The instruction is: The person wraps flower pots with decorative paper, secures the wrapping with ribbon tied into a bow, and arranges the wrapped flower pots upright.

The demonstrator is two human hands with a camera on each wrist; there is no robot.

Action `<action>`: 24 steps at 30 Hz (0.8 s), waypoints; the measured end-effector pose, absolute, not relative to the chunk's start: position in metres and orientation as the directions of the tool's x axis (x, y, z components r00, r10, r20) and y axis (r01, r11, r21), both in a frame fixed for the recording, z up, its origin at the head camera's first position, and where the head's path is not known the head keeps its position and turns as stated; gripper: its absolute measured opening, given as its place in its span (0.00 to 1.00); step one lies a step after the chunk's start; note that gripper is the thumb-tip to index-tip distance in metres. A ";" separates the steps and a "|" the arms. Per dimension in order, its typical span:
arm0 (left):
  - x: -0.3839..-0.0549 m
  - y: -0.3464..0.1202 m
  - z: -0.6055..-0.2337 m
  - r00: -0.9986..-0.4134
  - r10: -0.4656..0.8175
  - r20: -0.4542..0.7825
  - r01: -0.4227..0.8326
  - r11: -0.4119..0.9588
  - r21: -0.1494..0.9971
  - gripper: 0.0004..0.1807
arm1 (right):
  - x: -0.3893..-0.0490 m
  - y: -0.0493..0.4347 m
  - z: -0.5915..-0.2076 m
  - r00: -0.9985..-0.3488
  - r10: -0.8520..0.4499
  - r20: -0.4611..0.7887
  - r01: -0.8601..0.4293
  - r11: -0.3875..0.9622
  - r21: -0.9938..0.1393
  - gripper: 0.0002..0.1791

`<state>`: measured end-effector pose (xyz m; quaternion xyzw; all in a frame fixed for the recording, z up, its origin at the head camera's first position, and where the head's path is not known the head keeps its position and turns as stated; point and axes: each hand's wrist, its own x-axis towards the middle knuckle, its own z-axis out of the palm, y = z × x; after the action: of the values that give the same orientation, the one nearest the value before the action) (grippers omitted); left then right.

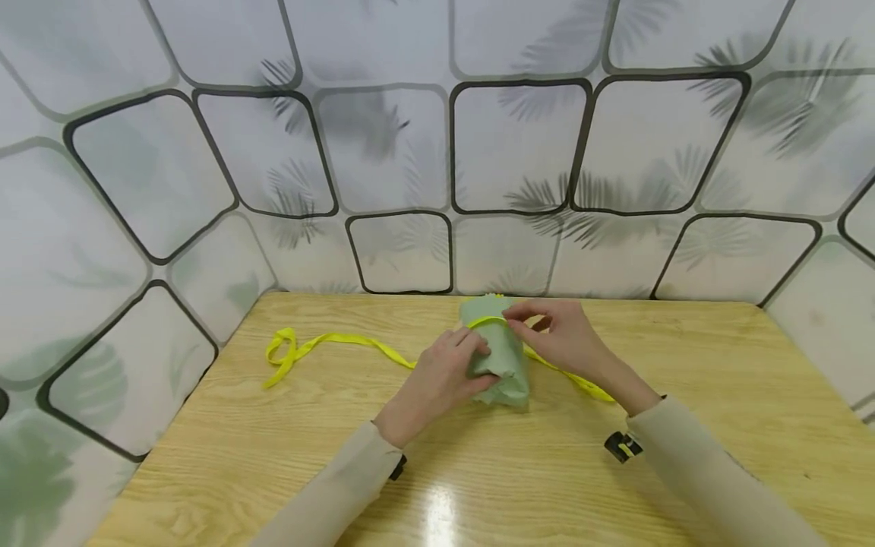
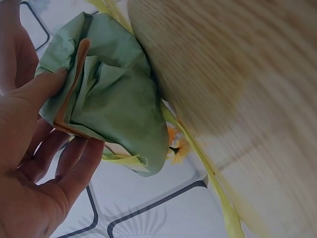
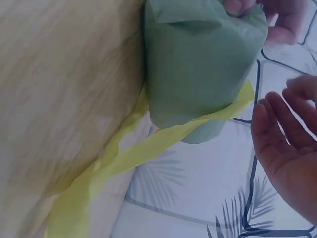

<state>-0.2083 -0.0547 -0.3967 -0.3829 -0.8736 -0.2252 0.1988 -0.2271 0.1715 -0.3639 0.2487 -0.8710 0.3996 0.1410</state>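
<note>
Behind the pale-brown wood-grain table [image 1: 205, 456] hangs a white backdrop [image 1: 390, 175] printed with rounded squares and leaves. On the table, near its far edge, lies a pale-green paper-wrapped bundle [image 1: 504, 357], grasped by the left hand's [image 1: 440, 372] fingers. The right hand's [image 1: 563, 334] fingers, loosely bent, are released, just beside a long yellow ribbon [image 3: 158, 141] that crosses over the bundle. An orange flower [image 2: 178, 148] shows at its far end.

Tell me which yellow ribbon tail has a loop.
The left tail, on the table left of the green bundle: it curls into a loop near its end. The right tail, on the opposite side, shows none.
</note>
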 end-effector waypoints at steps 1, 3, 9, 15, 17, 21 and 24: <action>-0.208 -0.055 -0.397 -0.630 0.575 0.521 0.756 0.607 0.245 0.22 | -0.223 0.174 -0.366 -0.815 -0.358 0.456 -0.579 0.546 -0.605 0.07; -0.209 -0.056 -0.397 -0.630 0.574 0.522 0.756 0.606 0.247 0.22 | -0.216 0.177 -0.372 -0.771 -0.428 0.472 -0.637 0.525 -0.564 0.09; -0.214 -0.064 -0.392 -0.607 0.658 0.445 0.792 0.551 0.265 0.20 | -0.199 0.179 -0.390 -0.668 -0.539 0.513 -0.744 0.485 -0.459 0.18; -0.224 -0.082 -0.383 -0.596 0.767 0.238 0.743 0.414 0.525 0.26 | -0.193 0.173 -0.399 -0.646 -0.546 0.534 -0.761 0.512 -0.397 0.21; -0.227 -0.086 -0.382 -0.578 0.788 0.211 0.736 0.393 0.551 0.27 | -0.192 0.170 -0.401 -0.641 -0.544 0.542 -0.760 0.547 -0.350 0.21; -0.228 -0.086 -0.384 -0.549 0.796 0.255 0.766 0.357 0.535 0.24 | -0.193 0.164 -0.404 -0.624 -0.527 0.576 -0.751 0.609 -0.256 0.24; -0.228 -0.083 -0.386 -0.558 0.771 0.305 0.777 0.357 0.519 0.22 | -0.194 0.158 -0.404 -0.623 -0.520 0.585 -0.729 0.656 -0.194 0.27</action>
<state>-0.2285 -0.0834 -0.3856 -0.4700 -0.8236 -0.3176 0.0042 -0.1937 0.1580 -0.4043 0.3565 -0.8756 0.2116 0.2477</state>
